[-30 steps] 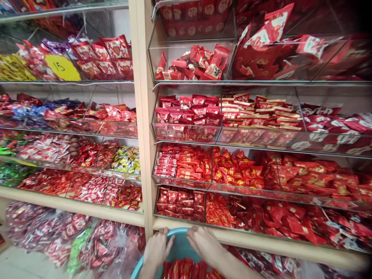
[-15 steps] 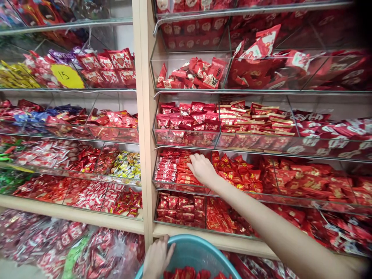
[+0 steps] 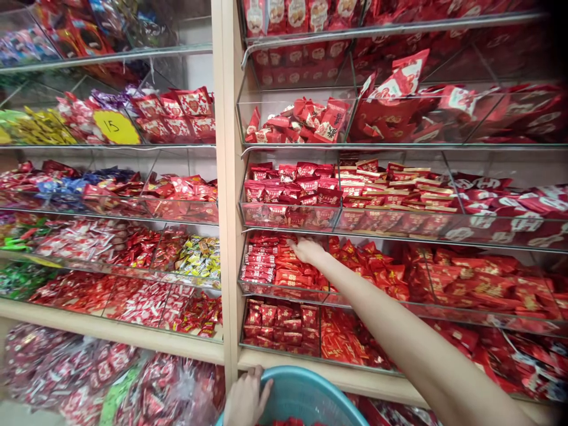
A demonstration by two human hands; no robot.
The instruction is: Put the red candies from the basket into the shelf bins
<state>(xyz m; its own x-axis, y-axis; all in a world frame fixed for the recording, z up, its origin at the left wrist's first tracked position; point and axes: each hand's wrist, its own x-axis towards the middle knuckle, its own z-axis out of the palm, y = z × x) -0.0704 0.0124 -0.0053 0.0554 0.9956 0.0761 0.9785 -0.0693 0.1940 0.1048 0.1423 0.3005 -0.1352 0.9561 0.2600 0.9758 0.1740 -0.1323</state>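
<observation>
At the bottom, my left hand [image 3: 247, 399] grips the left rim of a teal basin [image 3: 306, 384], its thumb and fingers over the edge. Red packets [image 3: 288, 422] lie inside the basin. My right hand [image 3: 307, 251] reaches into a shelf bin, on top of red packets with gold print [image 3: 290, 277]. Its fingertips point left and touch or nearly touch the packets; whether they hold one is too small to tell. Red-and-white packets [image 3: 259, 264] lie just left of it, and more red packets [image 3: 373, 263] to its right.
A wooden upright [image 3: 225, 177] divides two shelf units with clear bins of wrapped sweets. Glass shelf edges run above and below my right hand. A yellow tag [image 3: 116, 126] marked 15 hangs at the left. Bagged sweets [image 3: 171, 390] stand low on the left.
The view has shifted, so the shelves sit slightly lower and farther right. My right hand has reached a little deeper into the bin. My left hand stays on the basin's rim.
</observation>
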